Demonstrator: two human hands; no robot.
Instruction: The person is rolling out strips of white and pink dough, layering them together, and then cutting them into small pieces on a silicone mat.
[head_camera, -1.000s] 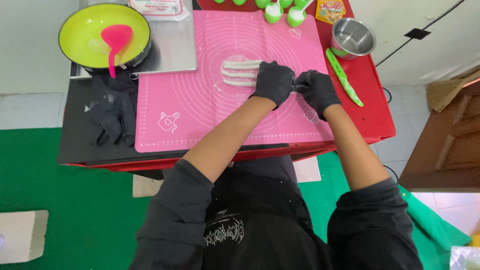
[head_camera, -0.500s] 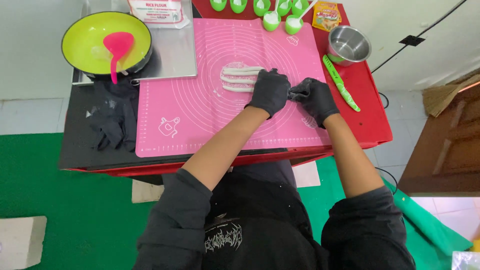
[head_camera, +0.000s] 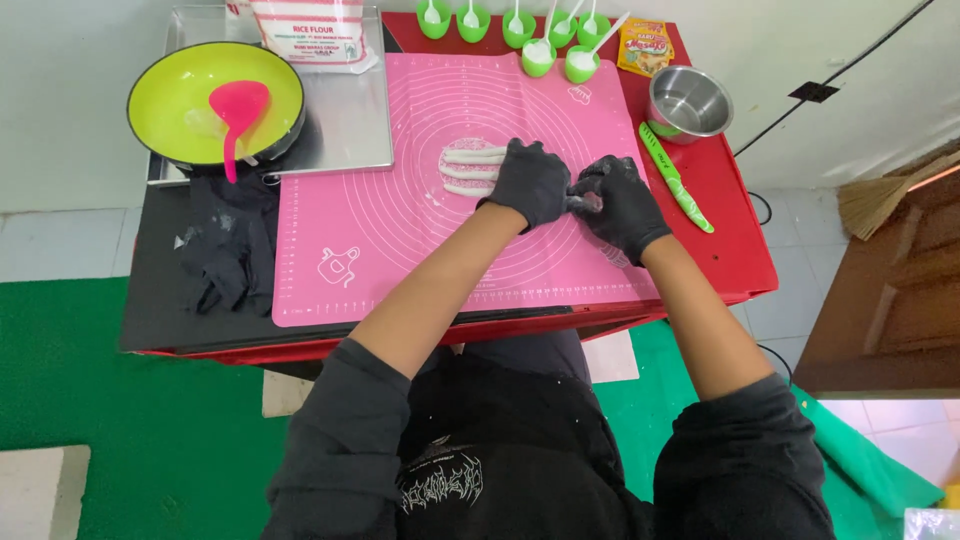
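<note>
Red counter (head_camera: 740, 250) over green floor carries a pink silicone baking mat (head_camera: 400, 230), and both black-gloved hands meet on it. Nearest, the right hand (head_camera: 620, 205) and the left hand (head_camera: 533, 183) press together, fingertips pinched on a small pale piece of dough (head_camera: 592, 202) between them; each grip is closed on it. Just beyond the left hand lie white dough strips (head_camera: 470, 168), side by side, touching its fingers. Left of the mat sits a spare pair of black gloves (head_camera: 225, 250). Right of it lies a green knife (head_camera: 675, 178), then a steel bowl (head_camera: 690, 102). Farther back stand green cups (head_camera: 520, 30), a lime bowl (head_camera: 190, 100) with a pink ladle (head_camera: 238, 110), and a flour bag (head_camera: 315, 30).
</note>
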